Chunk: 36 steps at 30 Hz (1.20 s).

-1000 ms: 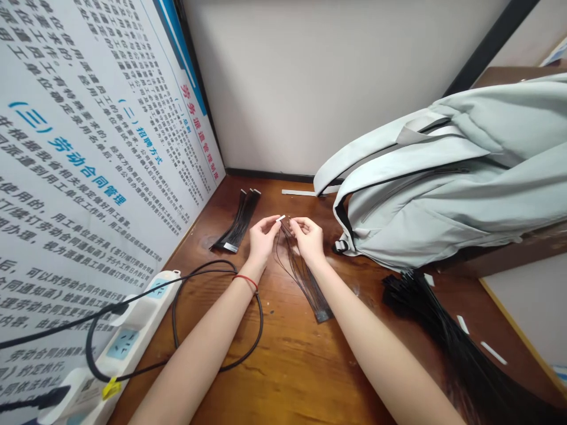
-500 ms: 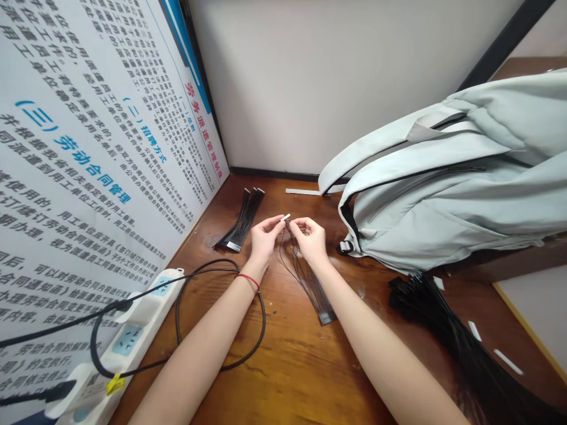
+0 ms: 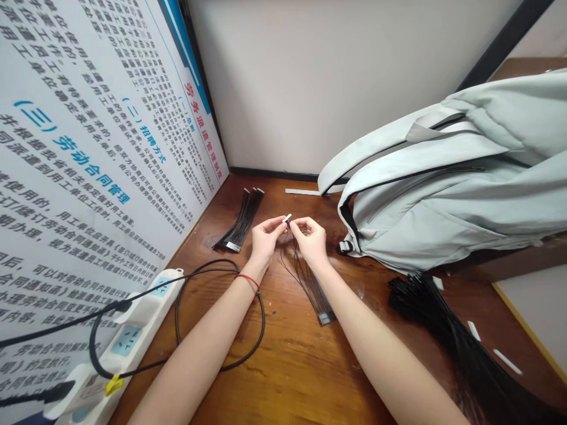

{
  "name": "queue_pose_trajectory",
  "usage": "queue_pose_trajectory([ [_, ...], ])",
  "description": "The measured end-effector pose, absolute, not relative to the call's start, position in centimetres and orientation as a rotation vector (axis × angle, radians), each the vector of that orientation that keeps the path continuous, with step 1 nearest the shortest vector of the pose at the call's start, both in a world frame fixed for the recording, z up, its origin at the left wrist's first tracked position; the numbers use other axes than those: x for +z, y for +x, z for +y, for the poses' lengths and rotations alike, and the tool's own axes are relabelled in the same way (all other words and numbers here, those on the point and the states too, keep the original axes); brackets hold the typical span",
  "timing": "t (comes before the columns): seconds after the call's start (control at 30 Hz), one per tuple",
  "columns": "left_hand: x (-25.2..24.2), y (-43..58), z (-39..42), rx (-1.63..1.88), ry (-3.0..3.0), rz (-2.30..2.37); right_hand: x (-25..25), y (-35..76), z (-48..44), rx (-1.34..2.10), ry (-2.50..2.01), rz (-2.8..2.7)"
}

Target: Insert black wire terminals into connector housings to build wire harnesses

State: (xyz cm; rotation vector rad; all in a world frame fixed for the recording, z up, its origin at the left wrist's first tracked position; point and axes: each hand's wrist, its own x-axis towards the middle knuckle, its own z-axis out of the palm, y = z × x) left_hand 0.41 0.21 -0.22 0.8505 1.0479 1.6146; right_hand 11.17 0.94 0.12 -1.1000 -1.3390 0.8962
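Between thumb and fingers my left hand (image 3: 266,237) pinches a small white connector (image 3: 287,218). Right beside it, my right hand (image 3: 310,236) is closed on the ends of thin black wires (image 3: 302,268), close to the connector. Those wires run down to the right and fan into a flat row that ends in a dark strip (image 3: 326,318) on the table. Whether any wire sits inside the connector is too small to tell. Left of my hands lies another flat bundle of black wires (image 3: 243,221) with a white connector at its near end.
A pale backpack (image 3: 443,195) stands at the right. Near it lie a thick bunch of black wires (image 3: 460,342) and white strips (image 3: 508,362). At the left are a white power strip (image 3: 150,313) and a looped black cable (image 3: 264,319), partly under my left forearm.
The white connector has shifted slightly to the right, and its tilt has changed a little. Both hands stay close together with their pinch grips; the other things have not moved.
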Motion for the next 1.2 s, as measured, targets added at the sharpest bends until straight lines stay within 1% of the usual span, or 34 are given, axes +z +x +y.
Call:
queue_pose_trajectory([
  [0.53, -0.06, 0.46, 0.12, 1.604, 0.832, 1.032, 0.19, 11.25, 0.81, 0.897, -1.049, -1.344],
  [0.73, 0.08, 0.48, 0.03, 1.586, 0.81, 1.032, -0.05, 11.36, 1.01, 0.84, -1.066, -1.361],
  [1.2, 0.18, 0.53, -0.22, 1.547, 0.9, 1.071, -0.43, 11.52, 1.2, 0.908, -1.059, -1.329],
])
